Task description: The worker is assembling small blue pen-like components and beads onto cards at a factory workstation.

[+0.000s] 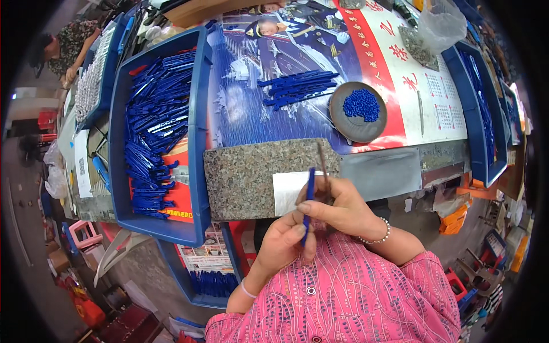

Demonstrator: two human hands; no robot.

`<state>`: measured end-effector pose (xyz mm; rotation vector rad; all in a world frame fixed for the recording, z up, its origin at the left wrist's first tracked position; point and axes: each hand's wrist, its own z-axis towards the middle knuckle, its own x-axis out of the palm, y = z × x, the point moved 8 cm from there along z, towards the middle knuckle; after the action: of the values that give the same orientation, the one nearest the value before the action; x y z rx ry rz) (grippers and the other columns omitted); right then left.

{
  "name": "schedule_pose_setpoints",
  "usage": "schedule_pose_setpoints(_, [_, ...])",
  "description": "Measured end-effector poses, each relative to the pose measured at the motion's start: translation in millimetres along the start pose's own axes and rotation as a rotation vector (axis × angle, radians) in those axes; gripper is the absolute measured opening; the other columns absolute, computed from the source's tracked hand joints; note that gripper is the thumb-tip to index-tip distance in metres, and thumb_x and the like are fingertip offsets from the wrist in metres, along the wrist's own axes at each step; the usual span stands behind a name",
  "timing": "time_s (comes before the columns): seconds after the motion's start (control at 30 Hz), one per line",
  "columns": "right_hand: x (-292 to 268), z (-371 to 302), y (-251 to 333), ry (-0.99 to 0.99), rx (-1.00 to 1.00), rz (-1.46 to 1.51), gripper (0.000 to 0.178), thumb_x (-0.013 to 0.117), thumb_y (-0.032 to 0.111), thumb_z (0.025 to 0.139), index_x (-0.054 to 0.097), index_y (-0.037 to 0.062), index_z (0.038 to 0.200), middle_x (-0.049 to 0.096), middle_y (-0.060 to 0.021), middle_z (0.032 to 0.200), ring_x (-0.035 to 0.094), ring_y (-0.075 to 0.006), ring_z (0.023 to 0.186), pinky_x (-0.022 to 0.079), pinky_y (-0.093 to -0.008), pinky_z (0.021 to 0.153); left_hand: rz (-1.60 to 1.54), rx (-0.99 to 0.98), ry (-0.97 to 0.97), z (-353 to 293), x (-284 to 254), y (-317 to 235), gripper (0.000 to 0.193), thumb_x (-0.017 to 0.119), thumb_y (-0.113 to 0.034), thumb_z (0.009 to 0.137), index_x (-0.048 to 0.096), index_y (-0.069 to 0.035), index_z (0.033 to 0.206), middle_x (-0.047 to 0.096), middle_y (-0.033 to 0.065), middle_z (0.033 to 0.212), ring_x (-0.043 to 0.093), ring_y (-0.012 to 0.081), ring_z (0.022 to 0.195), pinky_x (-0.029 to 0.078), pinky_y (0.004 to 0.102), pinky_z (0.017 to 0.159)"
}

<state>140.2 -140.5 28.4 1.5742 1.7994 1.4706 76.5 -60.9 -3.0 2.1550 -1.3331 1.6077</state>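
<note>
— What have you got in your hands right now?

— My left hand (283, 240) is closed around the lower end of a thin blue plastic strip (309, 200), thumb and fingers pinching it so it stands nearly upright in front of my chest. My right hand (343, 208) is curled too, its fingers pinched on a slim brown rod (323, 166) that rises beside the strip; the two hands touch each other, just above my pink sleeve.

— And what lies under them?

— A speckled granite slab (246, 177) at the near edge of the bench, with a white slip of paper (289, 188) on it right behind my knuckles.

— To the side?

— On my left a big blue tray (197, 143) stacked with many more blue strips (154, 131), touching the slab's left edge.

— Further back?

— Past the slab, on a printed poster (400, 74) covering the bench, there's a loose bunch of blue strips (297, 88), and just beside it to the right a round grey dish (357, 123) holding a heap of small blue pieces (361, 104). On the right edge stands another blue tray (474, 114), and a clear plastic bag (440, 26) sits at the far end. Another person (68, 43) is bent over at the far left corner.
</note>
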Motion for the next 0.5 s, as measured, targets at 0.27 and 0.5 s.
schedule_pose_setpoints(0.27, [-33.5, -17.3, 2.1, -0.249, -0.121, 0.03, 0.012, 0.063, 0.009, 0.081, 0.056, 0.0004, 0.086, 0.056, -0.002, 0.065, 0.05, -0.0055, 0.047, 0.038, -0.019, 0.042, 1.528, 0.877, -0.391, -32.7, 42.5, -67.1, 0.025, 0.074, -0.003, 0.069, 0.056, -0.001, 0.087, 0.061, 0.0094, 0.07, 0.057, 0.0156, 0.051, 0.044, 0.0262, 0.045])
schedule_pose_setpoints(0.5, [-30.5, -17.2, -10.1, -0.219, -0.072, 0.239, 0.015, 0.061, 0.009, 0.082, 0.055, -0.002, 0.09, 0.057, -0.0069, 0.065, 0.048, -0.0076, 0.044, 0.04, -0.0202, 0.041, 1.603, 1.073, -0.34, -45.6, 55.9, -70.2, 0.027, 0.074, -0.001, 0.066, 0.054, -0.003, 0.084, 0.059, 0.0077, 0.068, 0.056, 0.0187, 0.051, 0.043, 0.0288, 0.044])
